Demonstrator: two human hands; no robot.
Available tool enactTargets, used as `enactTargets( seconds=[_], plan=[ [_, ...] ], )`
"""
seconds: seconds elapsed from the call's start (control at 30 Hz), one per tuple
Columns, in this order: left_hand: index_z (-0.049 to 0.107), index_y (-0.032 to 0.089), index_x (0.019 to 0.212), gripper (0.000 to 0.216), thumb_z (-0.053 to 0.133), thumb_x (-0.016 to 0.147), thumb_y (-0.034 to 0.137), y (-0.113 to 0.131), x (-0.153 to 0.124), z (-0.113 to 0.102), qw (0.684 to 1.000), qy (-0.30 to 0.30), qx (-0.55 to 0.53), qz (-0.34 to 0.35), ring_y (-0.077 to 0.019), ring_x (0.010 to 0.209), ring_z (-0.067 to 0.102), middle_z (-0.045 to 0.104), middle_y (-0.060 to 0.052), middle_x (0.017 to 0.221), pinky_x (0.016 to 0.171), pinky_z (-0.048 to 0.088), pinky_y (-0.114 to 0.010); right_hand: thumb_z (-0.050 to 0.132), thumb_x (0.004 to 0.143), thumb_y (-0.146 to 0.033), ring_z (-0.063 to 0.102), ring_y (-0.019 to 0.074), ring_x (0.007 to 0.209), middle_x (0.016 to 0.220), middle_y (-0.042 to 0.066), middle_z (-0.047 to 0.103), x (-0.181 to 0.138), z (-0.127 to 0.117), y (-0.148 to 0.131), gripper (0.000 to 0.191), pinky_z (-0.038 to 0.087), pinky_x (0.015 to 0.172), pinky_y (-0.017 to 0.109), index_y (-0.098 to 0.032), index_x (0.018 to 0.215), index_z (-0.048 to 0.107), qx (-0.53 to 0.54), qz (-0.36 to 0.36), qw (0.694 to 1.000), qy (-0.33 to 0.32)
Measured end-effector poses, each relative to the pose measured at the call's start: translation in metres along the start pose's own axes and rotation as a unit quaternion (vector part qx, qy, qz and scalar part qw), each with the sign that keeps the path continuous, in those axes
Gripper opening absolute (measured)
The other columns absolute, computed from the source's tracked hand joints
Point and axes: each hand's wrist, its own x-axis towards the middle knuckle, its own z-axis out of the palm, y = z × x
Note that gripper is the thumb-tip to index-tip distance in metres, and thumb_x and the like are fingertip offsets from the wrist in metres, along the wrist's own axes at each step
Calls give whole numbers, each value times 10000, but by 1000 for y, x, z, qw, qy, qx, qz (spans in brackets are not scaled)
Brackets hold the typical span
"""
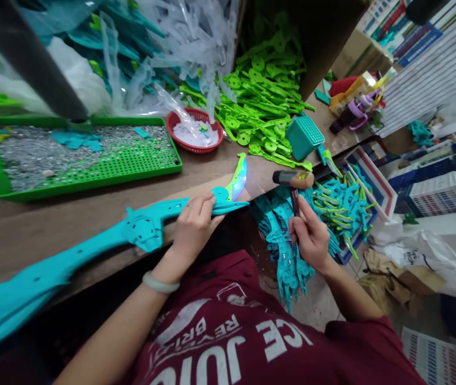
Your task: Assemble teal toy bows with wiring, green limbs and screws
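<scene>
A long teal plastic toy sword (146, 227) lies along the table's front edge, its broad end running out at the lower left. Pressed over its narrow end is my left hand (195, 222), fingers closed on the teal plastic. Just beyond those fingers, a curved lime-green piece with a translucent, blue-lit part (239, 176) sticks up from the round teal joint. My right hand (311, 235) grips the dark handle of a small hammer (292, 179). The hammer's head is raised to the right of the toy, apart from it.
A green tray (83, 179) holds small metal pieces; beside it stands a red basket (193, 147) of clear parts. Lime-green plastic parts (257, 101) are heaped behind, near a teal basket (304, 137). Finished-looking teal toys (287, 251) hang or lie below the table at right.
</scene>
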Motion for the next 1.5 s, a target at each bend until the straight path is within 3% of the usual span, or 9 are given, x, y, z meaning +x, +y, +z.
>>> enactTargets(
  seconds=[0.27, 0.4, 0.5, 0.6, 0.77, 0.97, 1.17, 1.33, 1.5],
  plan=[
    [538, 106, 1389, 445, 582, 965, 233, 22, -54, -64, 992, 26, 113, -46, -317, 1397, 514, 613, -205, 1414, 1183, 376, -506, 507, 995, -246, 478, 54, 403, 634, -64, 576, 76, 58, -39, 469, 459, 455, 193, -272, 1462, 537, 38, -50, 958, -281],
    [574, 151, 1379, 422, 585, 973, 265, 5, -96, -90, 975, 72, 173, -115, -325, 1307, 596, 674, -177, 1340, 1131, 419, -499, 478, 1010, -263, 615, 101, 516, 769, -13, 709, 83, 105, -41, 501, 589, 604, 255, -291, 1510, 474, 62, -143, 957, -246],
    [591, 148, 1361, 387, 556, 981, 207, -4, -105, -89, 973, 81, 184, -114, -287, 1260, 634, 697, -159, 1310, 1102, 450, -449, 479, 1002, -260, 761, 192, 958, 1173, 64, 764, 87, 132, -41, 481, 628, 913, 369, -290, 1481, 519, 44, -206, 919, -332],
    [640, 125, 1262, 300, 559, 981, 189, -3, -97, -85, 967, 93, 209, -110, -270, 1221, 657, 720, -158, 1255, 1084, 470, -421, 493, 999, -234, 672, 227, 1248, 1383, 42, 672, 103, 146, -63, 484, 576, 1045, 407, -309, 1477, 520, 1, -235, 881, -410],
    [646, 146, 1177, 279, 580, 986, 339, -9, -89, -75, 969, 60, 199, -131, -330, 1383, 521, 628, -185, 1377, 1153, 427, -512, 518, 991, -206, 720, 208, 1147, 1368, 41, 681, 124, 180, -129, 528, 616, 975, 354, -319, 1505, 476, 68, -356, 845, -393],
    [630, 152, 1265, 311, 549, 973, 224, -14, -95, -61, 964, 83, 226, -116, -281, 1175, 664, 715, -140, 1229, 1115, 472, -480, 487, 1006, -244, 755, 167, 929, 1153, 62, 773, 132, 250, -151, 471, 628, 809, 266, -272, 1474, 527, 23, -413, 702, -580],
    [644, 98, 1255, 320, 504, 989, 210, -13, -91, -69, 950, 137, 261, -104, -277, 1262, 615, 669, -165, 1332, 1115, 467, -438, 411, 1027, -266, 742, 150, 767, 1086, 67, 779, 135, 326, -186, 504, 639, 786, 295, -242, 1530, 446, 109, -392, 766, -498],
    [668, 90, 1205, 309, 476, 991, 204, -15, -90, -73, 940, 167, 278, -104, -287, 1251, 624, 696, -161, 1290, 1066, 490, -423, 453, 1009, -296, 747, 200, 997, 1258, 40, 735, 129, 390, -209, 493, 603, 934, 341, -282, 1500, 493, 60, -410, 699, -583],
    [666, 92, 1227, 327, 484, 983, 211, -18, -93, -72, 940, 169, 280, -96, -287, 1244, 626, 698, -155, 1292, 1082, 468, -426, 346, 1049, -324, 734, 211, 979, 1175, 54, 746, 128, 395, -201, 540, 583, 978, 407, -308, 1588, 320, 53, -347, 780, -518]
  ],
)
